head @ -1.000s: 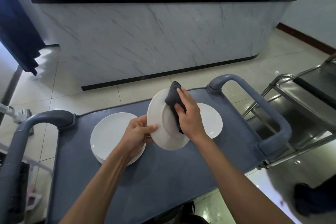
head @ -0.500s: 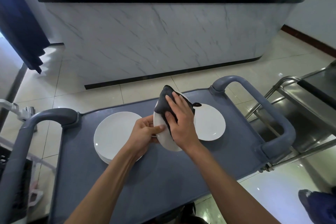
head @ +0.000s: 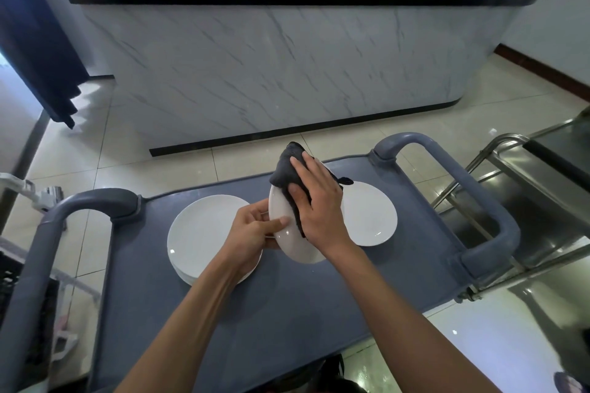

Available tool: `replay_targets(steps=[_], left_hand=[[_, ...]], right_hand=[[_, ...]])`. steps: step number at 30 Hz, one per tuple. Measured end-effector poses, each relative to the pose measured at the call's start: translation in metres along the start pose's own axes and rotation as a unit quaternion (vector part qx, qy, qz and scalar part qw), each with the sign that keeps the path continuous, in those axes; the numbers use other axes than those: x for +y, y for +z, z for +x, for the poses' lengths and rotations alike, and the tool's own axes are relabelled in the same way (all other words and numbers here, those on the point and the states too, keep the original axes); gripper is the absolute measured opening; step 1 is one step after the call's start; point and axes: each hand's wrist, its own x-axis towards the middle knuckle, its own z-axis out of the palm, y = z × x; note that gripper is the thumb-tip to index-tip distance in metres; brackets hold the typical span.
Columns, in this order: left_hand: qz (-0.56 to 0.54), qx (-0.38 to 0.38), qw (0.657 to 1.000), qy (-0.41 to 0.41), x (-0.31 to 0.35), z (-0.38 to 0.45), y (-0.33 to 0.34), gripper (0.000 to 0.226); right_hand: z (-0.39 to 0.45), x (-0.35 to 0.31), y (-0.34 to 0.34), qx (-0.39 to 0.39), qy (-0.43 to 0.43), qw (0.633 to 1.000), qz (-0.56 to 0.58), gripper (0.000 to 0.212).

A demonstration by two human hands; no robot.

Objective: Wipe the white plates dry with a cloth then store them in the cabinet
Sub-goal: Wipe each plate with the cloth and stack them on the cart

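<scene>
Here, cloth (head: pixel 289 183) under right fingers (head: pixel 301 169), on plate (head: pixel 284 230)

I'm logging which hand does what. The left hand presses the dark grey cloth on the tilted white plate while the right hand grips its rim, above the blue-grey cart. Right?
Not quite: the hands are swapped. In the head view the right hand presses the dark grey cloth on the tilted white plate while the left hand grips its rim, above the blue-grey cart.

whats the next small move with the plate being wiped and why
Probably slide the dark cloth down toward the lower rim: the right hand presses it on the upper part of the held plate, which the left hand grips tilted above the cart.
</scene>
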Motion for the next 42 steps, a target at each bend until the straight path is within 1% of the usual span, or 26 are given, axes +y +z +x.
replay_targets(steps=[8,11,19,23,30,36,42], left_hand=[[-0.021,0.001,1.000,0.009,0.000,-0.004,-0.004,0.031],[-0.039,-0.005,0.999,0.011,0.001,-0.005,-0.005,0.034],[-0.041,0.007,0.999,0.011,-0.001,-0.004,-0.010,0.031],[-0.058,0.025,0.998,0.012,-0.001,-0.004,-0.013,0.032],[-0.096,0.052,0.994,0.011,0.002,0.000,-0.016,0.034],[-0.120,0.082,0.989,0.003,0.002,0.003,-0.014,0.040],[-0.118,0.093,0.989,0.000,0.005,0.006,-0.009,0.036]], right_hand=[[0.012,0.011,-0.006,0.021,0.036,0.999,0.009,0.052],[0.016,0.015,-0.011,0.021,0.050,0.998,0.016,0.050],[0.015,0.033,-0.023,0.012,0.122,0.989,0.081,0.047],[0.007,0.042,-0.024,0.013,0.135,0.985,0.106,0.048],[-0.008,0.040,-0.024,0.024,0.113,0.989,0.096,0.049],[-0.020,0.037,-0.012,0.065,0.050,0.996,0.044,0.044],[-0.033,0.019,-0.001,0.064,0.018,0.998,-0.001,0.042]])
